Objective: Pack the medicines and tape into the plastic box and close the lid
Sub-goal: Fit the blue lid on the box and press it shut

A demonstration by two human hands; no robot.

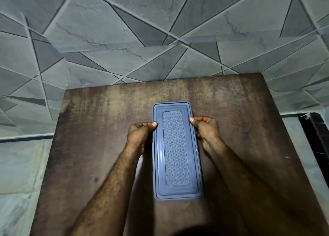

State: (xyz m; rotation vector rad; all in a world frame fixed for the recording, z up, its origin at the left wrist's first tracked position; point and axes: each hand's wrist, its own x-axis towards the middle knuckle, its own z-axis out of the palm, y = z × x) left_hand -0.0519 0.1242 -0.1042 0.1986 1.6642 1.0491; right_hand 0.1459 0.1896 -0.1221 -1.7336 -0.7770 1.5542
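Observation:
A long blue plastic box (175, 152) lies in the middle of the brown table, its lid on top with a raised scale pattern in the centre panel. My left hand (140, 134) grips the box's left edge, thumb pressed on the lid rim. My right hand (206, 130) grips the right edge the same way, thumb on the rim. What the box holds is hidden under the lid. No medicines or tape are in view.
The brown wooden table (99, 121) is worn and stained, with its far edge against a grey geometric tiled wall (160, 30). Pale floor (19, 164) shows to the left, and a dark strip (318, 137) to the right.

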